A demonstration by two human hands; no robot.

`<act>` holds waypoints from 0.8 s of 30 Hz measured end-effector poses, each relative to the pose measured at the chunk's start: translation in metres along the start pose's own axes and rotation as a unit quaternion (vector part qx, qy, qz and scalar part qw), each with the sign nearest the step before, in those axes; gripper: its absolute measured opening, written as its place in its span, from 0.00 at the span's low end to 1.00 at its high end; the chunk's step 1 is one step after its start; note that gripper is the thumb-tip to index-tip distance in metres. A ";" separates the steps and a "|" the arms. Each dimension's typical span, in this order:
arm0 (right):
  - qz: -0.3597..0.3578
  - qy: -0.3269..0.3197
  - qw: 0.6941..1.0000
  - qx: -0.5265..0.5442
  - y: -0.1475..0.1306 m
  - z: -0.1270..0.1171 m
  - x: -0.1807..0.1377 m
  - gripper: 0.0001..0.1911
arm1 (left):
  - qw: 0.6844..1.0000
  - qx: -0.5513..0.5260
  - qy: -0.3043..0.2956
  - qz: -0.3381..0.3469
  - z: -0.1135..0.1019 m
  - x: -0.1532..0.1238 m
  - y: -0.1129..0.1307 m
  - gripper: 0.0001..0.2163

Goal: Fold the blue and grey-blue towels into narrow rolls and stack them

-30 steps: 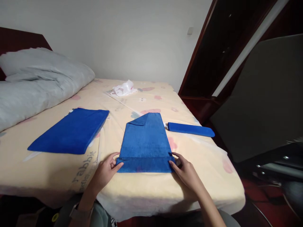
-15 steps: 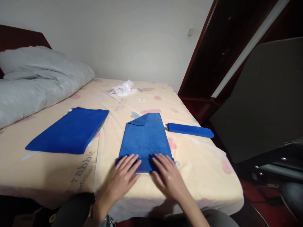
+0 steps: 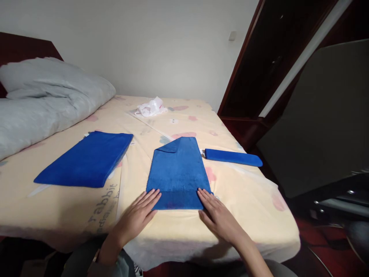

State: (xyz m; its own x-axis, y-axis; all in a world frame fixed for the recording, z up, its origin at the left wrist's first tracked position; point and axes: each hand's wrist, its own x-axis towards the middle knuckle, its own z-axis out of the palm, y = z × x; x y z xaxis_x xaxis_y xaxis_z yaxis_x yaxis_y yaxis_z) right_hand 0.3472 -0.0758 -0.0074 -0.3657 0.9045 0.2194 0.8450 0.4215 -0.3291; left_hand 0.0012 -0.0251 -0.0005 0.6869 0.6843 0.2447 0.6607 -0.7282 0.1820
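Note:
A blue towel (image 3: 177, 173) lies spread in front of me, its near edge folded over into a band and its far left corner turned in. My left hand (image 3: 138, 215) rests flat on the left end of that band, fingers stretched out. On the right end lies my right hand (image 3: 216, 211), also flat with the fingers extended. To the left is a blue folded towel (image 3: 86, 159) with a white tag at its far corner. Right of the middle towel sits a narrow rolled blue towel (image 3: 233, 157).
All the towels lie on a bed with a patterned cream sheet (image 3: 253, 204). A crumpled white plastic bag (image 3: 151, 107) sits farther back. A grey quilt (image 3: 52, 92) is heaped at the left. Dark wooden furniture (image 3: 256, 69) stands beyond the bed's right edge.
Both hands have slid outward along the folded band, from nearer its middle to its two ends. The band's centre is now uncovered. The other towels lie as before.

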 end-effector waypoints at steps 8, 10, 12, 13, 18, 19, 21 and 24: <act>0.059 0.059 0.993 0.086 0.018 -0.006 -0.002 0.24 | 0.973 -0.163 0.079 -0.143 -0.011 -0.004 -0.017 0.20; 0.102 0.076 0.984 0.127 0.020 -0.011 0.002 0.21 | 0.957 -0.201 0.102 -0.182 -0.010 0.000 -0.018 0.18; 0.154 0.093 0.969 0.171 0.022 -0.015 0.011 0.20 | 0.942 -0.226 0.126 -0.212 -0.007 0.008 -0.021 0.18; 0.179 0.099 0.959 0.197 0.023 -0.016 0.016 0.20 | 0.935 -0.236 0.138 -0.227 -0.004 0.012 -0.023 0.19; 0.269 0.137 0.910 0.282 0.030 -0.012 0.042 0.25 | 0.896 -0.279 0.184 -0.291 0.010 0.029 -0.033 0.25; 0.274 0.141 0.908 0.283 0.031 -0.010 0.044 0.27 | 0.896 -0.271 0.188 -0.299 0.012 0.031 -0.032 0.25; 0.271 0.138 0.911 0.277 0.032 -0.006 0.046 0.28 | 0.908 -0.220 0.190 -0.303 0.015 0.033 -0.030 0.25; 0.254 0.138 0.919 0.269 0.034 -0.003 0.046 0.24 | 0.938 -0.089 0.182 -0.282 0.017 0.035 -0.025 0.20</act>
State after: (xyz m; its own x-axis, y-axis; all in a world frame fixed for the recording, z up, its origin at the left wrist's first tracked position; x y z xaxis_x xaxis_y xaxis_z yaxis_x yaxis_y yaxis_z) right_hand 0.3600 -0.0204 -0.0058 0.1975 0.9738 0.1127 0.5367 -0.0112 -0.8437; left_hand 0.0141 0.0182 -0.0129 0.0736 0.9283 0.3645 0.8050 -0.2710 0.5278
